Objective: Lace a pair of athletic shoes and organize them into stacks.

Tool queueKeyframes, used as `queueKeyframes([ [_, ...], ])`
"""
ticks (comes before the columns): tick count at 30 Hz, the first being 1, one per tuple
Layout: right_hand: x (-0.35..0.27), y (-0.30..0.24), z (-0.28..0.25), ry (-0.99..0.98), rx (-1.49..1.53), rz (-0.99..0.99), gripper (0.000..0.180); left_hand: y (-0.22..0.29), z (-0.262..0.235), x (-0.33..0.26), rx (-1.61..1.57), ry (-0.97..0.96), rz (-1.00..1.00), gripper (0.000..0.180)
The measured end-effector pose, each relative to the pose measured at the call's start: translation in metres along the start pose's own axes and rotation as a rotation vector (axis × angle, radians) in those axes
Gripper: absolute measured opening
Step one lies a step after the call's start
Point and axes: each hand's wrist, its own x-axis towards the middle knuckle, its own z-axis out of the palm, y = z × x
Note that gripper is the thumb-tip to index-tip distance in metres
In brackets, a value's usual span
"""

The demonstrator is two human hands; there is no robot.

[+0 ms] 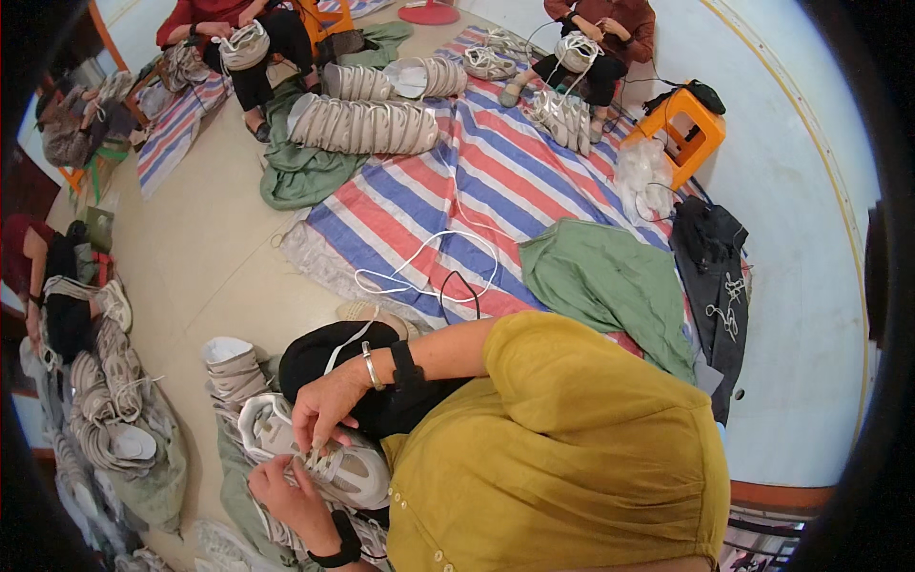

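The shoe (324, 458) lies on the person's lap, toe toward the right, close against the mustard shirt (562, 448), with the knee under a black cloth (334, 357) just beyond it. It looks light and fairly soft in the upper, with a stiffer sole, so it should sit steady if held by the sole or heel while the fingers work on top; the lace (310, 456) is thin, limp and easy to let slip, best pinched near its end. The left hand (286, 491) is under and beside the shoe's near side, fingers curled on it and pinching at the lace area. The right hand (324, 405) comes down from above, fingertips closed on the lace over the eyelets; it wears a bangle (371, 365). Both hands touch the shoe, one on either side of the lacing. More shoes (233, 372) are stacked just left of the lap on the floor (210, 248), and a loose white cord (429, 267) lies on the striped sheet (496, 181) ahead.
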Motion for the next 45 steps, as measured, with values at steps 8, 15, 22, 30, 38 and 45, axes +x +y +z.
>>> queueKeyframes([
  [8,0.001,0.005,-0.004,-0.008,0.031,0.002,0.029,-0.002,0.003,0.005,0.04,-0.031,-0.009,0.013],
  [15,0.001,0.006,-0.009,-0.026,0.017,-0.012,0.028,0.016,0.006,0.008,-0.208,-0.02,-0.133,0.009],
  [22,0.0,0.005,-0.007,-0.017,-0.007,-0.03,0.028,0.01,0.008,0.01,-0.444,0.007,-0.18,0.01],
  [30,0.0,0.004,-0.006,-0.021,0.022,-0.001,0.028,0.013,0.002,0.007,-0.232,-0.059,-0.034,0.016],
  [38,-0.002,0.004,-0.007,-0.022,0.03,-0.005,0.028,0.012,0.005,0.007,-0.15,-0.037,-0.025,0.014],
  [45,-0.002,0.006,-0.007,0.005,0.051,0.002,0.027,0.011,0.01,0.009,-0.168,-0.03,-0.024,0.009],
])
